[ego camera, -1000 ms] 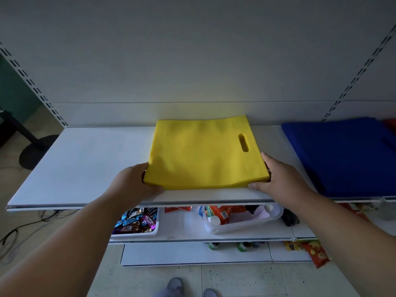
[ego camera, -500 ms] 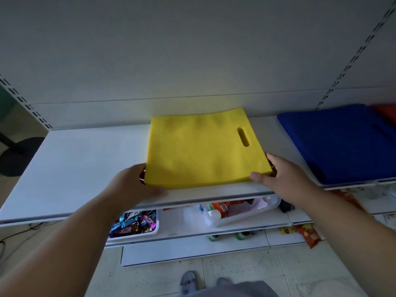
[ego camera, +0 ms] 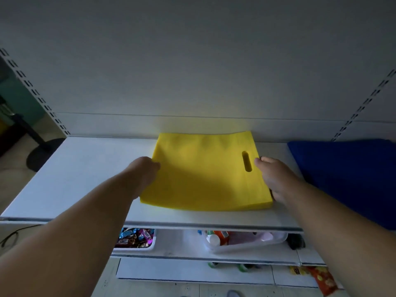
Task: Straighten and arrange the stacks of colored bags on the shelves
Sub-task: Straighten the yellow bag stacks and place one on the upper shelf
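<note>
White shelf point(ego camera: 85, 179) carries the yellow bag stack point(ego camera: 205, 174) mid-shelf, back edge near the rear panel, with the blue bag stack point(ego camera: 347, 174) apart on the right. Left hand point(ego camera: 143, 174) and right hand point(ego camera: 276, 179) bracket the yellow stack's side edges; finger curl hidden, cannot tell open or gripping. Best: squeeze both sides evenly, square the front edge parallel to the shelf lip.
</note>
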The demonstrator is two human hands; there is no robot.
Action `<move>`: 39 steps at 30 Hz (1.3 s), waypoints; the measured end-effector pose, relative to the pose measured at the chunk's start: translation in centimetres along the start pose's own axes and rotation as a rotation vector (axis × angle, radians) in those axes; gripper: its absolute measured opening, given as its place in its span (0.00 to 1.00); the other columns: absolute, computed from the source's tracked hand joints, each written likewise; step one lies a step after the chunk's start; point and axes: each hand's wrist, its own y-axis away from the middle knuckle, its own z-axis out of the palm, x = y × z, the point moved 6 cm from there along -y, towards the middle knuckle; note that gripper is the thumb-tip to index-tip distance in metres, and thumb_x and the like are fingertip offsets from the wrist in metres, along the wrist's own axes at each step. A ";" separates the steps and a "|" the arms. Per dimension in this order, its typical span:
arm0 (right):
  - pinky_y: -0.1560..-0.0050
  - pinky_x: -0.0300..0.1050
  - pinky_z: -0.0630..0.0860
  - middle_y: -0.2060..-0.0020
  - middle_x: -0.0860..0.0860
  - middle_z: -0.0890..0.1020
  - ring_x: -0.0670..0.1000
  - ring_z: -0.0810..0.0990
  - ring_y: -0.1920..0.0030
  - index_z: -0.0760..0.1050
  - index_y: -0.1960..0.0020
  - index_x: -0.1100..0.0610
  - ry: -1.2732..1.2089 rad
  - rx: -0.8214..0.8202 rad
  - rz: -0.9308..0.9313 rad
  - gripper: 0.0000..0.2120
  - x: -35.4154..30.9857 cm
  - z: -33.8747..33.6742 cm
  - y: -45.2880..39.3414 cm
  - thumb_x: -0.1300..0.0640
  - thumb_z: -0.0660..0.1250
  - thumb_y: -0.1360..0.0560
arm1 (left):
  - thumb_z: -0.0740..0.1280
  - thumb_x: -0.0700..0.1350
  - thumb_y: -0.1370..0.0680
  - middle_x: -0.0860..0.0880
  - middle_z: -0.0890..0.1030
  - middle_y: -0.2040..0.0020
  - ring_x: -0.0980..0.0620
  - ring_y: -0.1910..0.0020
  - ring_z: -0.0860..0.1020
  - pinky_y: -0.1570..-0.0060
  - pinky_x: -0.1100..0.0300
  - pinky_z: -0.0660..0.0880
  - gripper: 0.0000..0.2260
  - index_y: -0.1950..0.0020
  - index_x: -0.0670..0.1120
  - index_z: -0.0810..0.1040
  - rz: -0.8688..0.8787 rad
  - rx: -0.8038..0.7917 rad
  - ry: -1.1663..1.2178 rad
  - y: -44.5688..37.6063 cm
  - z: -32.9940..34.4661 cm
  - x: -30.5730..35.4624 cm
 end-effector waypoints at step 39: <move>0.24 0.63 0.52 0.22 0.46 0.57 0.51 0.56 0.23 0.56 0.23 0.40 -0.257 -0.133 -0.066 0.59 -0.8 1.6 -1.4 0.12 0.46 0.47 | 0.69 0.55 0.25 0.47 0.75 0.31 0.43 0.35 0.75 0.34 0.39 0.69 0.29 0.25 0.53 0.67 0.196 -0.319 0.685 -3.3 0.5 -0.1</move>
